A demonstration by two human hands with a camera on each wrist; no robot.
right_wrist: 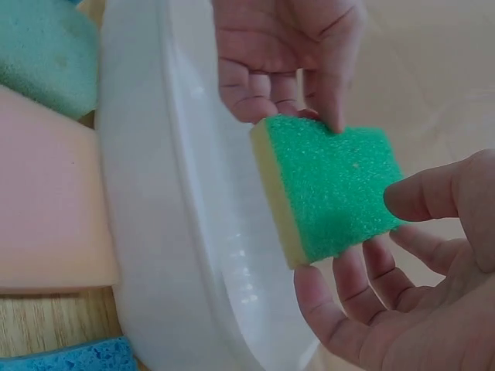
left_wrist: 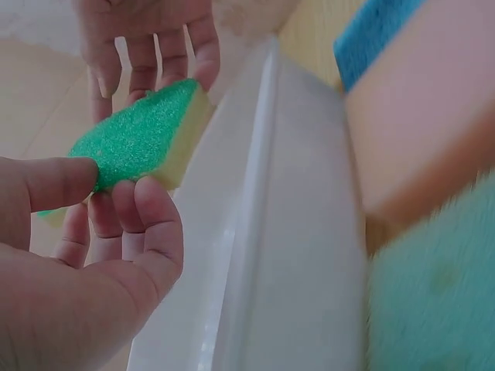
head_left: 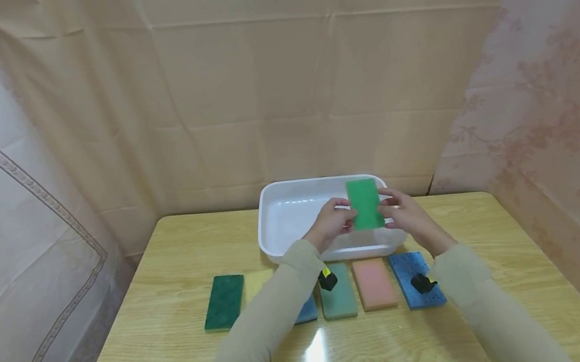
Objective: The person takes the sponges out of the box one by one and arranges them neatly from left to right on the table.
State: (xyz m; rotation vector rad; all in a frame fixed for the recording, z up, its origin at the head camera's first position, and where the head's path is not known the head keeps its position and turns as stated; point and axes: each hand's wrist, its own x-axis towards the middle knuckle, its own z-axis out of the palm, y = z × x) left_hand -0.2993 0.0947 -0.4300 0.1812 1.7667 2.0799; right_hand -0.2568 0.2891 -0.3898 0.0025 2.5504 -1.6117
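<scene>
A sponge (head_left: 364,204) with a green scouring face and a yellow foam body is held up over the right part of a white basin (head_left: 289,223). My left hand (head_left: 331,224) pinches its left edge, thumb on the green face (left_wrist: 128,147) and fingers beneath. On the opposite edge, my right hand (head_left: 405,215) grips it the same way, its thumb on the green side (right_wrist: 332,189) in the right wrist view. The yellow foam layer (right_wrist: 278,193) shows along one side.
In front of the basin lies a row of sponges: dark green (head_left: 224,302), pale yellow (head_left: 256,281), a blue one (head_left: 307,311) partly under the left sleeve, light green (head_left: 339,301), pink (head_left: 374,285) and speckled blue (head_left: 409,266). A beige curtain (head_left: 279,86) hangs behind the wooden table (head_left: 163,339).
</scene>
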